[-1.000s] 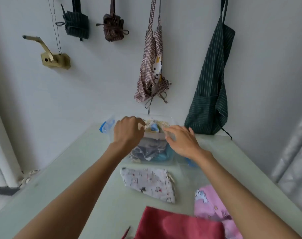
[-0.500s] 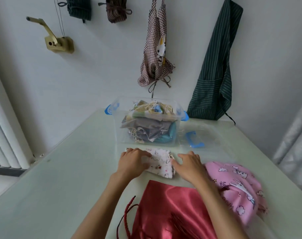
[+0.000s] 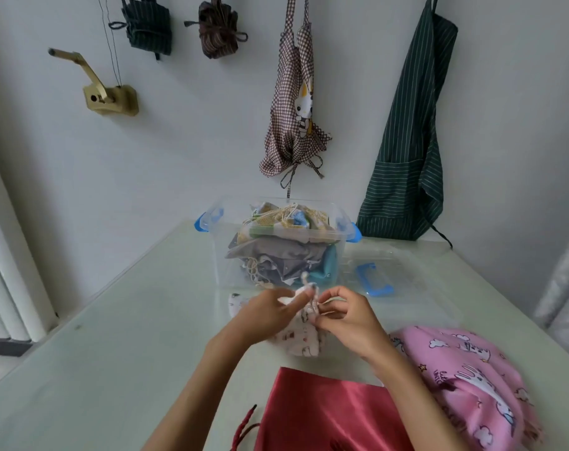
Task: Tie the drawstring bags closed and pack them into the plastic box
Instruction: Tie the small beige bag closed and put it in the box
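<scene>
Small white printed bag (image 3: 304,340) sits on the table (image 3: 120,336), just near of the plastic box (image 3: 278,247). Left hand (image 3: 270,315) pinches the gathered bag mouth; right hand (image 3: 348,315) pinches the cord beside it, fingers curled. Exact grip on the cord is blurred. Risk, judged: the thin cord slips from the pinch before the knot is drawn tight, so the mouth reopens. Count: one white bag in hand, one red bag (image 3: 328,415), one pink bag (image 3: 471,382) loose; several bags already in the box; one lid (image 3: 403,281).
</scene>
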`<state>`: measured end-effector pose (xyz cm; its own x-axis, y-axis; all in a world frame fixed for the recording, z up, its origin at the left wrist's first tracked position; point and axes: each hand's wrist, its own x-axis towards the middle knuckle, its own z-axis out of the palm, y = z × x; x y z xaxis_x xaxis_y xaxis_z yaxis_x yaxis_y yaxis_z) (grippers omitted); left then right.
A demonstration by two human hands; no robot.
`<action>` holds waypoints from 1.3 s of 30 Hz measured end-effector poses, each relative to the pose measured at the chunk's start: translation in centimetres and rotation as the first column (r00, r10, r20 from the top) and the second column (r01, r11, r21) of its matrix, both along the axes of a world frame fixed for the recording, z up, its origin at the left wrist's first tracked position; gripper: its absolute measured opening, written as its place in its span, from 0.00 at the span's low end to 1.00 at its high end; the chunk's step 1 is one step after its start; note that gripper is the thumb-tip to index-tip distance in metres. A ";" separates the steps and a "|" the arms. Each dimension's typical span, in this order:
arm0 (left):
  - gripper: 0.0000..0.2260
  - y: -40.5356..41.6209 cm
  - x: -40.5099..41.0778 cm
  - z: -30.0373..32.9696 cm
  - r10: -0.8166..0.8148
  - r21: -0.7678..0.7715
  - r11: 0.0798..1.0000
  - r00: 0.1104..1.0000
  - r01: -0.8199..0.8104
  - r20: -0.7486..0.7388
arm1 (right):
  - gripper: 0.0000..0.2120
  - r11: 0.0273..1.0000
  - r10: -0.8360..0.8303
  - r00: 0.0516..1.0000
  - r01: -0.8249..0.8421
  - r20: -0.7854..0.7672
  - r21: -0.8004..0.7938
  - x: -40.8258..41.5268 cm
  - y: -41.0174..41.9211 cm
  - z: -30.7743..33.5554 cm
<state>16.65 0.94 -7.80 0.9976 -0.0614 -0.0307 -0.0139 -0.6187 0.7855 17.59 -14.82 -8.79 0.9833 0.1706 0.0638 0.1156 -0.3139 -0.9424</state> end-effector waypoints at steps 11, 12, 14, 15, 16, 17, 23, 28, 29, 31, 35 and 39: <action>0.05 0.4 -0.7 1.0 0.213 -0.716 0.692 0.974 -0.095 0.076 | 0.11 0.991 -0.116 0.993 0.113 0.035 0.070 -0.4 -2.3 2.7; 0.06 0.4 -0.7 1.4 0.240 -0.716 0.694 0.962 -0.076 0.131 | 0.11 0.980 -0.188 0.976 0.179 0.109 0.082 -0.2 -2.7 2.8; 0.07 -0.2 -0.9 2.2 0.267 -0.699 0.715 0.917 0.019 0.298 | 0.12 0.936 -0.351 0.868 0.324 0.350 0.135 -0.2 -2.6 3.2; 0.08 -0.7 -1.0 2.6 0.290 -0.689 0.722 0.878 0.061 0.381 | 0.12 0.911 -0.409 0.775 0.376 0.481 0.169 -0.6 -2.3 3.5; 0.08 -1.1 -1.1 3.1 0.317 -0.678 0.729 0.832 0.093 0.455 | 0.11 0.892 -0.439 0.670 0.404 0.598 0.203 -1.1 -1.9 3.9; 0.09 -1.4 -1.1 3.4 0.341 -0.663 0.740 0.785 0.116 0.518 | 0.10 0.886 -0.438 0.577 0.409 0.690 0.219 -1.6 -1.5 4.2; 0.06 1.3 -0.9 2.3 0.250 -0.198 0.966 0.789 -0.164 0.562 | 0.06 0.870 -0.289 0.729 0.470 0.620 -0.147 -1.2 -1.6 2.8; 0.07 4.4 -0.6 1.4 0.075 0.151 0.983 0.983 -0.101 0.168 | 0.25 0.764 -0.157 0.946 0.299 0.285 -0.571 -0.4 -2.2 0.7; 0.08 4.6 -0.7 1.5 0.049 0.173 0.983 0.993 -0.067 0.108 | 0.29 0.769 -0.157 0.958 0.271 0.240 -0.579 -0.4 -2.1 0.7; 0.11 5.0 -1.2 1.9 -0.027 0.122 0.992 1.000 0.028 -0.014 | 0.30 0.826 -0.155 0.981 0.191 0.113 -0.530 -0.6 -2.0 1.2; 0.13 5.3 -1.7 2.3 0.100 -0.220 0.971 0.995 -0.093 0.023 | 0.16 0.979 0.061 0.973 -0.015 -0.223 0.204 -1.5 -1.5 3.1; 0.13 5.6 -1.1 1.3 0.455 -0.533 0.754 0.890 -0.384 0.002 | 0.15 0.949 -0.080 0.984 0.125 -0.161 0.290 -0.9 -2.3 3.6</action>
<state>15.57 6.58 -6.47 0.9194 0.3932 0.0089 0.0335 -0.1009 0.9943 16.69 -17.12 -5.21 0.9968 0.0636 -0.0483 -0.0471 -0.0199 -0.9987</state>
